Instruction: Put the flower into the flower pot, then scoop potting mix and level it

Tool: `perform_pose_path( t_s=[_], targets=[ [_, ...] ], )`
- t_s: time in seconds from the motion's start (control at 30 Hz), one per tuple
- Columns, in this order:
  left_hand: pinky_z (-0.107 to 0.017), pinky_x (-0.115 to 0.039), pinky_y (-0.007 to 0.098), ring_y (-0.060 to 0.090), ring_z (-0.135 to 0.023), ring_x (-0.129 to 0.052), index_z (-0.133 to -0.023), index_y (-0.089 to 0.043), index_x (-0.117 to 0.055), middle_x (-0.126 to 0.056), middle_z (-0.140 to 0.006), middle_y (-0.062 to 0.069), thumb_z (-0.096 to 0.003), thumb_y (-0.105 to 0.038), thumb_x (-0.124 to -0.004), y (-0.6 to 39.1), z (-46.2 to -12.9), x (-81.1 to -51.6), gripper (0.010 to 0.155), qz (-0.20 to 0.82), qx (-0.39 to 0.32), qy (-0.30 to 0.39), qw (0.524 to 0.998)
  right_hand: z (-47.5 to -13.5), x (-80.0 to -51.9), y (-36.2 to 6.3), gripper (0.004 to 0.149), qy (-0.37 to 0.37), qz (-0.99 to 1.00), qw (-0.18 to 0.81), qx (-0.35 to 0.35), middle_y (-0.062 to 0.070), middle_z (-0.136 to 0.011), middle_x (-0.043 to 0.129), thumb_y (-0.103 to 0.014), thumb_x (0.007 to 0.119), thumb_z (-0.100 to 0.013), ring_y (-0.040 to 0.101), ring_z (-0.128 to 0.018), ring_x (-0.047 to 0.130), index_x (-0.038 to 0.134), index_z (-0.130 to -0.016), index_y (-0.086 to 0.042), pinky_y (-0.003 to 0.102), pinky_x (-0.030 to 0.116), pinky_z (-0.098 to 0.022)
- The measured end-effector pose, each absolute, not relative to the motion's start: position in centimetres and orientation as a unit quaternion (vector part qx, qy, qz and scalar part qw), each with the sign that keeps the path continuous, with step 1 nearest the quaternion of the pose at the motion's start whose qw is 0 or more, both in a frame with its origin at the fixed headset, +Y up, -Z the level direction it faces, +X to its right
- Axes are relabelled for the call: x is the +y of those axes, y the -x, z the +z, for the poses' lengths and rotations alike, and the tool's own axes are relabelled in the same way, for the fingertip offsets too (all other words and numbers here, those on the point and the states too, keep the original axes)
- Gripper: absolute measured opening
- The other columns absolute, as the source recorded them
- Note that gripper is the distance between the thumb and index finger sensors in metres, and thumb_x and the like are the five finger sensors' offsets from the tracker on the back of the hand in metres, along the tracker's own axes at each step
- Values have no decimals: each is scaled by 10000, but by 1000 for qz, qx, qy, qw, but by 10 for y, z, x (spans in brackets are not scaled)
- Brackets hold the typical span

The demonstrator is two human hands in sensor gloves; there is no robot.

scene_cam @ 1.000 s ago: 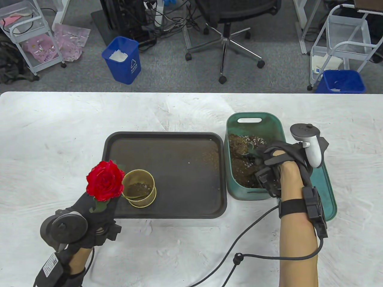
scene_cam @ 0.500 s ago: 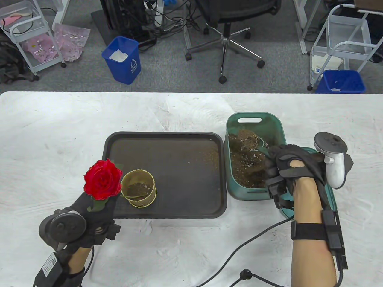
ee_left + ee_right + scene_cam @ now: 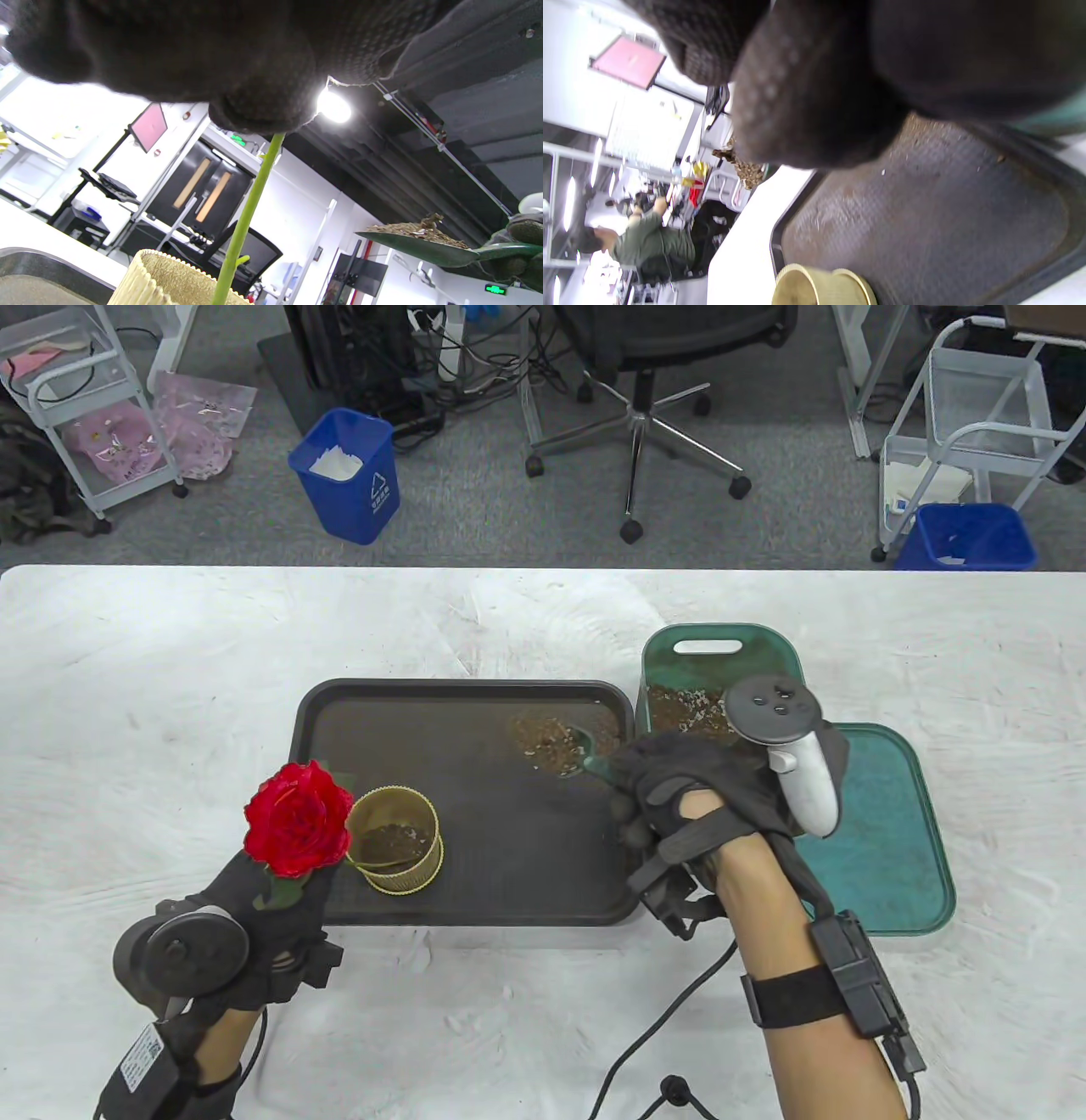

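The rose [image 3: 298,818] is held by the left hand [image 3: 254,920] with its stem in the gold flower pot [image 3: 395,840], which is barely filled, while a heaped green scoop [image 3: 556,746] of potting mix is gripped by the right hand [image 3: 687,806] over the tray [image 3: 475,899], levelling not yet reached

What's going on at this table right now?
Someone is potting a red rose. The left hand holds its stem upright in the yellow pot, which sits on the dark tray and has only a little soil in it. The right hand grips a green scoop heaped with potting mix and carries it above the tray, between the green soil bin and the pot.
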State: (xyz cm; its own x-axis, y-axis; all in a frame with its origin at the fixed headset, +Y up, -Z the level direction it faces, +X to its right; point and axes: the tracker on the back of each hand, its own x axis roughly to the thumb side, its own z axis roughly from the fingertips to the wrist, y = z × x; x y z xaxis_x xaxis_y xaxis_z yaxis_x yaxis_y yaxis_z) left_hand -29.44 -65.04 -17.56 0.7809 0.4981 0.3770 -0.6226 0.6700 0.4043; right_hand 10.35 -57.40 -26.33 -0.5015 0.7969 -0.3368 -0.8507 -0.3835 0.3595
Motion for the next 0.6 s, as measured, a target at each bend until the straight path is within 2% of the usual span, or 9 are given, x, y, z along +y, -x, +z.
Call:
perform_pose_path(
  t_s=[0.37, 0.5, 0.6],
  targets=[
    [-251, -917, 378, 143, -127, -1013, -714, -194, -944, -1028, -466, 14, -412, -470, -786, 295, -176, -650, 438, 312, -116, -262, 906, -262, -626, -10, 514, 10, 853, 424, 305, 137, -524, 989, -346, 755, -412, 201, -146, 1051, 772, -819, -33, 357, 937, -39],
    [-250, -917, 377, 143, -128, -1013, -714, -195, -944, -1028, -465, 13, -412, -471, -786, 295, -176, -650, 438, 311, -115, -262, 906, -257, -633, 13, 512, -9, 880, 383, 281, 145, -529, 989, -342, 762, -410, 215, -153, 1053, 774, -818, -32, 370, 937, -45],
    [-250, -917, 377, 143, -127, -1013, -714, -195, -944, -1028, -466, 13, -412, -471, -786, 296, -176, -650, 439, 311, -112, -262, 907, -254, -631, 30, 512, -31, 913, 331, 237, 140, -529, 993, -345, 767, -408, 214, -152, 1056, 778, -816, -37, 370, 939, -44]
  ],
)
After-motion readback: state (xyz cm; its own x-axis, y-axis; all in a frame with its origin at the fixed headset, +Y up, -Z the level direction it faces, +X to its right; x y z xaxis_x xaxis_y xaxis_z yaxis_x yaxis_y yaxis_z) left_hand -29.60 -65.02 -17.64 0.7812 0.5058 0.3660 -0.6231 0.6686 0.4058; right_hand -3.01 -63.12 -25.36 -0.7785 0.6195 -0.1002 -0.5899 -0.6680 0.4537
